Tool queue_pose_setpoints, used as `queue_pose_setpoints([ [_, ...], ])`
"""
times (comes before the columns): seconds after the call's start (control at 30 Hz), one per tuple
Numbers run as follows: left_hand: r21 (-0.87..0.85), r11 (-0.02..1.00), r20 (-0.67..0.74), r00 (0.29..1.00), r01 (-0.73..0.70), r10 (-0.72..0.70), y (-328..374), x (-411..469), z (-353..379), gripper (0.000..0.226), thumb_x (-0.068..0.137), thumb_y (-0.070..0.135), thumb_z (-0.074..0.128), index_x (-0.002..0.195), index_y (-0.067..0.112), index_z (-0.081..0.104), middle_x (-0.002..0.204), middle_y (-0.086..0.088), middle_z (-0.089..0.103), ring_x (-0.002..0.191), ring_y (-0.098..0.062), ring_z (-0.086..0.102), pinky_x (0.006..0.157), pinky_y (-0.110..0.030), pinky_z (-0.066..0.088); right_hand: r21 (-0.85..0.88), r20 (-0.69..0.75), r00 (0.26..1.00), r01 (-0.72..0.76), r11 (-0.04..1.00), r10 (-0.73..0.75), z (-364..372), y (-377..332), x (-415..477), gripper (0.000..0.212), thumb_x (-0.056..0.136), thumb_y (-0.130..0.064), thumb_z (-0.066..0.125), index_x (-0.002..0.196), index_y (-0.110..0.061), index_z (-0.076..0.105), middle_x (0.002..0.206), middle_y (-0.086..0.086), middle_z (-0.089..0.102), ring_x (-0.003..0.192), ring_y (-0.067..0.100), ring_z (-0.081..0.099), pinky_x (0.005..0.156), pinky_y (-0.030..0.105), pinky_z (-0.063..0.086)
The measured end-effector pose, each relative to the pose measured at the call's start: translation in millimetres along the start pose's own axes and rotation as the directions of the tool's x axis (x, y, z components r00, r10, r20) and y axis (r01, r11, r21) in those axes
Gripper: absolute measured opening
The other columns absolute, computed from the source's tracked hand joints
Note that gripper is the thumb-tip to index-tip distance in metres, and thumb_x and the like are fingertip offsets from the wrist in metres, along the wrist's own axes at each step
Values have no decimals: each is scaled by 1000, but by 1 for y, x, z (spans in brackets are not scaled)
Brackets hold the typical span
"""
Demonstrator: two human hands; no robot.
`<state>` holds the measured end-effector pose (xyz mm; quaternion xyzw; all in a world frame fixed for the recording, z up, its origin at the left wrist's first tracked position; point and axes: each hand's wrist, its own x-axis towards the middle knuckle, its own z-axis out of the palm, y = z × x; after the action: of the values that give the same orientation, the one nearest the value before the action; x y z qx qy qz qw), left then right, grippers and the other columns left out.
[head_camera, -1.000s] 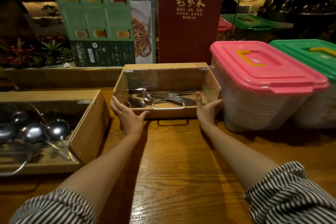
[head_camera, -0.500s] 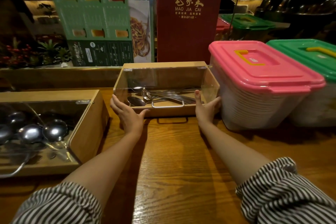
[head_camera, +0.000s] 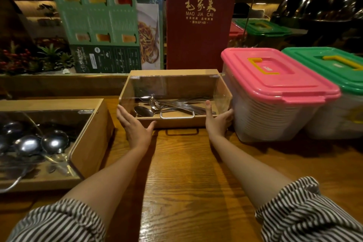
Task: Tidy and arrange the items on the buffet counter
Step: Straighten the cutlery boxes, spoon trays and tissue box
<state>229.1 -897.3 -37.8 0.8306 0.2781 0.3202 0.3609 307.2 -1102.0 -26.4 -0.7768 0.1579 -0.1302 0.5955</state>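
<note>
1. The box is a light wooden tray with a clear slanted lid and a metal handle along its front lip.
2. Through the lid show a spoon and other steel cutlery lying crosswise.
3. The left hand has its grip spread flat against the box's left front corner, thumb under the front edge, fingers up the side.
4. The right hand grips the right front corner: thumb raised against the lid, fingers wrapped round the side, squeezed between the box and the pink bin.
5. Both grips clasp the box, which sits between them on the wooden surface.
6. Beyond the grips a red menu stands upright behind the box.
7. Left of the left grip, apart from it, lies a second box holding ladles.
8. Right of the pink bin stands a green bin, touching it.
</note>
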Motion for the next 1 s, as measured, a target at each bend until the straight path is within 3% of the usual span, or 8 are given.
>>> queue_pose_setpoints([
  [0.17,-40,999,22,1000,-3,4,1,-5,-8,119,79,25,79,154,14,-13,163,-11,-10,149,-30,12,110,-32,30,-101,7,1000,18,995,-18,3,6,-16,106,84,-67,55,154,-20,-9,162,12,1,148,33,10,117,53,21],
  [0.27,-87,996,43,999,-28,31,0,-12,-15,111,84,9,72,154,16,-14,163,-6,-14,149,-26,13,105,-24,27,-139,-6,999,36,990,-37,8,9,-35,101,87,-59,58,153,-24,-11,162,11,-6,149,33,9,118,54,22],
  [0.43,-153,983,42,993,-103,110,-4,-24,-39,97,88,0,62,155,15,-7,163,-4,-14,149,-21,10,111,-22,23,-264,-1,993,110,958,-114,18,6,-78,94,91,-47,58,153,-24,-10,162,10,-9,150,33,7,120,55,10],
  [0.57,-239,955,80,976,-178,202,-5,-29,-71,87,91,1,59,156,11,2,163,-6,-8,148,-16,5,102,4,7,-285,-23,990,124,951,-136,24,-5,-121,97,88,-44,63,154,-24,-5,164,12,-5,150,34,5,120,54,15],
  [0.73,-346,876,75,921,-336,383,-1,-34,-124,81,92,4,58,154,7,7,163,-10,-3,147,-11,3,109,-2,7,-290,46,964,263,920,-261,41,-17,-188,93,91,-39,63,156,-20,-1,164,10,-5,151,31,-4,121,49,7],
  [0.83,-357,846,48,897,-396,440,0,-29,-158,80,92,11,59,155,9,9,163,-6,-1,150,-18,4,120,-29,19,-259,83,940,341,904,-331,52,-27,-228,89,93,-40,60,156,-17,3,164,9,-6,151,28,-5,120,44,4],
  [0.9,-376,821,35,879,-429,475,-6,-23,-181,80,91,14,60,155,10,11,163,-4,0,151,-23,6,119,-46,25,-211,114,917,399,892,-383,61,-35,-255,85,94,-41,58,156,-15,6,164,9,-6,151,27,-5,120,41,5],
  [1.0,-355,802,-3,859,-480,512,-24,-8,-217,77,90,12,60,153,7,16,163,-9,5,151,-25,6,118,-47,26,-156,149,872,487,859,-467,78,-47,-288,78,97,-45,51,155,-13,11,164,8,-3,151,25,-2,122,46,11],
])
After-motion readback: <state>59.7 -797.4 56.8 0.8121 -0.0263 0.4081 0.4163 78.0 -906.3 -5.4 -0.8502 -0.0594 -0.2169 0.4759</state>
